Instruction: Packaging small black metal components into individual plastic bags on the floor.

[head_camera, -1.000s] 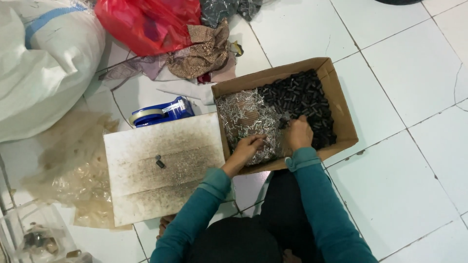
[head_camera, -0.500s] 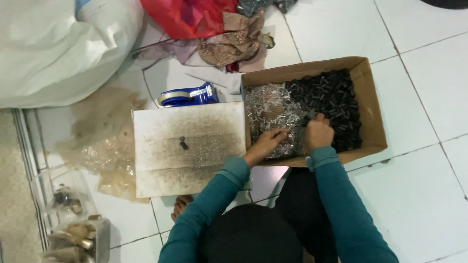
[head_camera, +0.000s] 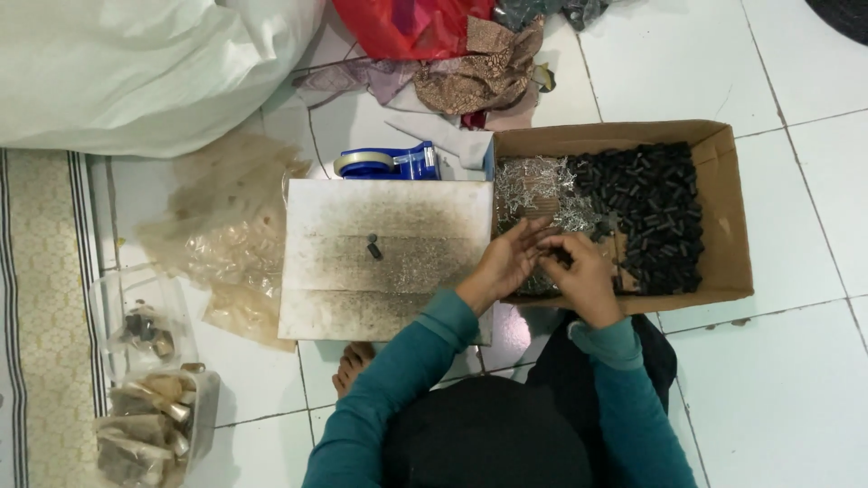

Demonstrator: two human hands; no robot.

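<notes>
Both hands meet over the brown cardboard box (head_camera: 723, 217): right hand (head_camera: 583, 276) pinches 1 small black cylindrical piece (head_camera: 562, 258), left hand (head_camera: 508, 258) half-open, fingers touching it. Black cylinders (head_camera: 655, 212) heap at 3 o'clock, silver metal pins (head_camera: 538, 190) at 12. Judged step: fitting parts; next needs careful alignment.

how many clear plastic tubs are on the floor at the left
2: one clear tub beside the striped mat, a second tub just below it near the bottom edge. More may lie outside the picture.
</notes>
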